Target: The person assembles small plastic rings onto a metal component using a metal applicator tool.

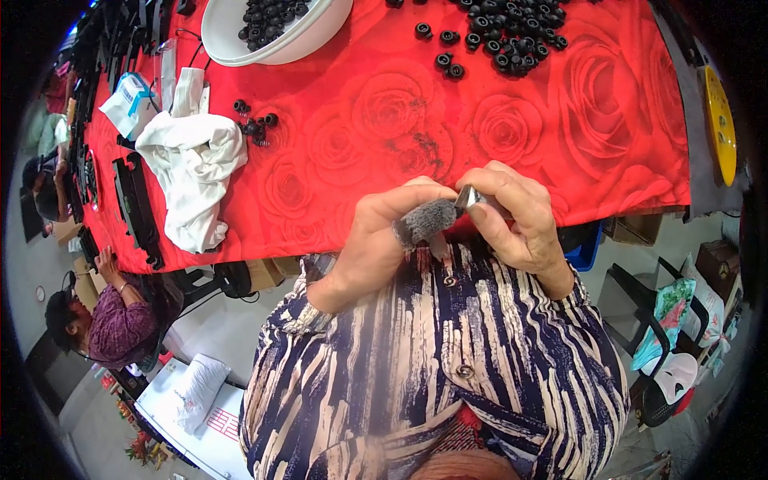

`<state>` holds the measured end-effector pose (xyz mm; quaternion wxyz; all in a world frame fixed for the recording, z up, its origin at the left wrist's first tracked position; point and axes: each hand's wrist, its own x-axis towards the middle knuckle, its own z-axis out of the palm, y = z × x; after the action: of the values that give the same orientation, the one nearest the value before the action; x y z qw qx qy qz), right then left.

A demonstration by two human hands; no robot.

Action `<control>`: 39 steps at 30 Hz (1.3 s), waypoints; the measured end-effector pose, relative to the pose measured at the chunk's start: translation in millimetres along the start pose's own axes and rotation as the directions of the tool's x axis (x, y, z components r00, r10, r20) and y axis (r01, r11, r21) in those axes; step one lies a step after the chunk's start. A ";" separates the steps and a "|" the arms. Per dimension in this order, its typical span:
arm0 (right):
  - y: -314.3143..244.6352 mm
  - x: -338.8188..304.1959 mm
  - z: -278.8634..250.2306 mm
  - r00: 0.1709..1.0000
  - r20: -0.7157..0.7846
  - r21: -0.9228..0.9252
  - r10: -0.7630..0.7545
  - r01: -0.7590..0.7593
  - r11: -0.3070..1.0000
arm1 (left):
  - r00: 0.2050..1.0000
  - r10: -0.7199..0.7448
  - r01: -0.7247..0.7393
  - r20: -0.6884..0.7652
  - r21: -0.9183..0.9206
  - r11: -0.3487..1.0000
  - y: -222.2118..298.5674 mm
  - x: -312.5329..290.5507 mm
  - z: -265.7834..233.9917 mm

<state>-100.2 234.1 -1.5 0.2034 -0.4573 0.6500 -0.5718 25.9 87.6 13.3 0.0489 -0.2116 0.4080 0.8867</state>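
Just over the table's near edge, my two hands meet in front of my striped shirt. My left hand [360, 244] is closed, its thumb wrapped in a fuzzy grey cover [428, 222]. A small dark piece seems pinched at its fingertips, mostly hidden. My right hand [516, 220] grips a shiny metal nail clipper [469, 195], whose jaw end touches or nearly touches that piece. Black crumbs [416, 148] lie scattered on the red rose-patterned cloth [344, 140] beyond my hands.
Many small black round parts [520, 32] lie heaped at the far right. A white bowl [312, 40] holds more, and a few parts [258, 128] sit near a white cloth [192, 176]. Long black strips [136, 208] line the left side. Another person [120, 320] works at left.
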 end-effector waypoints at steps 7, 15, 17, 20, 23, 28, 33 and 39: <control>0.8 -0.1 0.9 0.999 -0.004 -0.005 0.036 -0.036 0.999 | 1.000 -0.010 0.010 -0.025 0.007 1.000 -0.8 1.2 -0.8; 2.8 2.9 -2.2 0.999 0.044 -0.020 0.030 -0.029 0.999 | 0.997 -0.068 0.063 -0.045 -0.114 0.991 -3.0 -0.2 -1.9; 3.2 5.9 -6.0 0.978 0.199 -0.038 -0.059 0.068 0.997 | 0.991 -0.113 0.100 -0.071 -0.156 0.983 -1.7 3.7 -4.2; 4.2 -3.1 7.5 0.968 0.214 0.059 -0.135 0.125 0.990 | 0.990 -0.116 0.090 -0.077 -0.278 0.956 -3.4 8.5 -6.6; 5.0 -0.9 1.3 0.999 -0.016 0.122 -0.030 0.032 0.992 | 0.992 -0.098 0.061 -0.078 -0.379 0.923 -3.2 7.5 -4.3; 2.5 16.7 8.9 0.992 -0.051 0.003 -0.117 0.117 0.993 | 0.982 -0.187 0.149 -0.037 -0.463 0.874 -5.9 5.3 -6.9; 8.8 14.8 16.0 0.988 -0.054 -0.020 -0.143 0.142 0.990 | 0.978 -0.197 0.204 0.063 -0.458 0.865 -9.0 6.9 -11.9; 7.6 9.4 17.4 0.889 -0.110 -0.275 -0.444 0.401 0.873 | 0.978 -0.195 0.208 0.075 -0.427 0.880 -9.0 2.6 -7.8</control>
<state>-93.9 216.0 -10.7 -0.0410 -0.5597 0.6144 -0.5546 28.6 87.4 1.4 0.0986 -0.2453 0.1764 0.9482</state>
